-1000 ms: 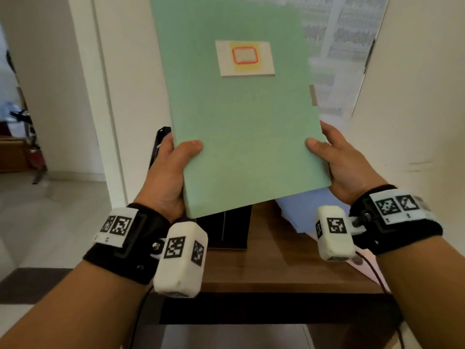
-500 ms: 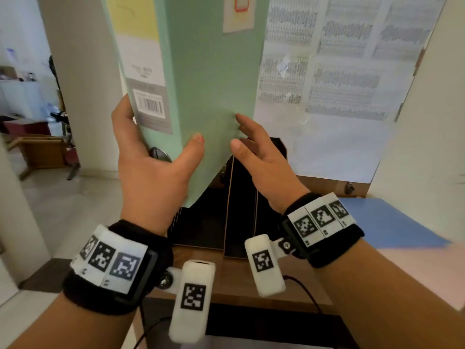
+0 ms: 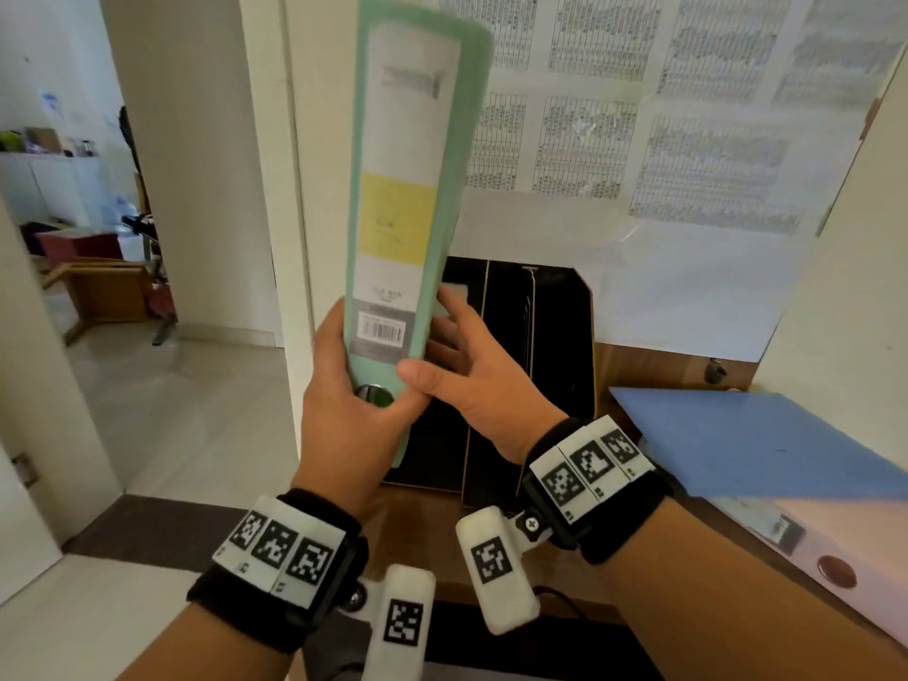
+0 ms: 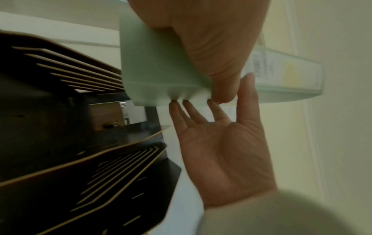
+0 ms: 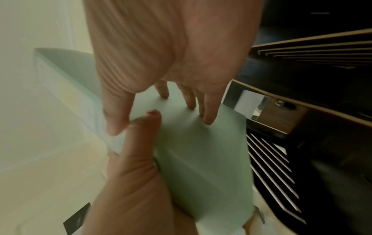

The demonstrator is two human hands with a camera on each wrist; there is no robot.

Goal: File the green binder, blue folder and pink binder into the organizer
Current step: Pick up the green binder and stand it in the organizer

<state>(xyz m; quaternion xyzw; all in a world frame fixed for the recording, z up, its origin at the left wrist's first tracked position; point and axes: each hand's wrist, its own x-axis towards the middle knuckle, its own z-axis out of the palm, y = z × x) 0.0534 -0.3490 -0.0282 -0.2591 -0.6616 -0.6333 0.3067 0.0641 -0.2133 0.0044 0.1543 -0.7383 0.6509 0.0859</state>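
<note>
The green binder (image 3: 408, 213) is held upright, spine toward the camera, above the black organizer (image 3: 530, 366) on the worktop (image 3: 653, 366). Its lower end is gripped by the left hand (image 3: 354, 405), while straight fingers of the right hand (image 3: 481, 376) are pressed against its cover. The blue folder (image 3: 766, 444) is seen lying on the pink binder (image 3: 825, 557) at the right.

Green binder (image 5: 201, 159): held off the vertical, one flat cover facing the camera, edges blurred. Right hand (image 5: 161, 55): at top of view, straight fingers (image 5: 208, 114) pressed on the cover, thumb at the spine edge. Left hand (image 5: 136, 182): from below, thumb up along the same edge, touching the right thumb. Black organizer (image 5: 312, 111): just right of the binder, slotted wall, tan-edged dividers.
</note>
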